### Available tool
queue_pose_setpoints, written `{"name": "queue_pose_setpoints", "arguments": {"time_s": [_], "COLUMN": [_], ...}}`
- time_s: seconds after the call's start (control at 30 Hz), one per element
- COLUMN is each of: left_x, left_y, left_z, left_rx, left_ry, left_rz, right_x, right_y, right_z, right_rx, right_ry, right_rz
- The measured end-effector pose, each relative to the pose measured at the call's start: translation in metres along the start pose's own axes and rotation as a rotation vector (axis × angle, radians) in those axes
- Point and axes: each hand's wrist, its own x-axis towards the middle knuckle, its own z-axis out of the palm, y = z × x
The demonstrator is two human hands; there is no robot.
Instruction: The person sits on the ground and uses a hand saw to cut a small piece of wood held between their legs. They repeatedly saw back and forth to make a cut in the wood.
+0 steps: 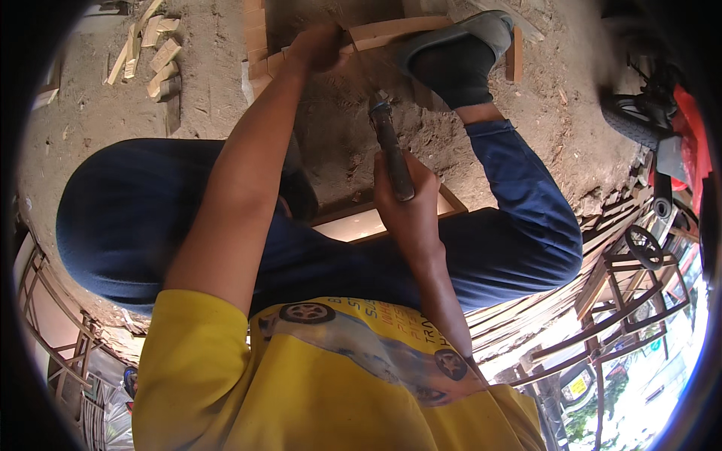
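Observation:
My left hand point(322, 49) is closed at the top centre, beside a curved wooden piece point(388, 31); what its fingers grip is too small to make out. My right hand point(406, 188) is wrapped round a dark, cylindrical tool point(387, 131) with a metal fitting at its upper end. A thin strip or rod runs from near that fitting up toward my left hand. My right foot, in a dark sock and grey slipper point(481, 34), rests against the curved wood. Below the tool, a wooden-edged frame point(453, 197) lies partly hidden under my legs.
Wood offcuts point(164, 56) lie on the dirt ground at upper left. A motorbike with red panels point(686, 128) stands at the right. Stacked timber point(602, 233) and wooden frames point(632, 286) are at lower right, more frames point(60, 323) at lower left.

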Motion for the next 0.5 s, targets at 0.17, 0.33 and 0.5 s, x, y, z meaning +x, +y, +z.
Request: {"name": "queue_pose_setpoints", "arguments": {"time_s": [0.17, 0.33, 0.5], "left_x": [0.001, -0.005, -0.004], "left_y": [0.002, 0.001, 0.001], "left_z": [0.0, 0.004, -0.001], "left_rx": [0.059, 0.014, 0.029], "left_ry": [-0.147, 0.027, 0.003], "left_rz": [-0.053, -0.064, -0.084], "right_x": [-0.096, -0.027, -0.069], "right_y": [-0.011, -0.01, -0.009], "right_z": [-0.041, -0.012, -0.032], "right_rx": [-0.073, 0.016, -0.052], "right_ry": [0.03, -0.009, -0.025], "right_rz": [0.067, 0.11, 0.055]}}
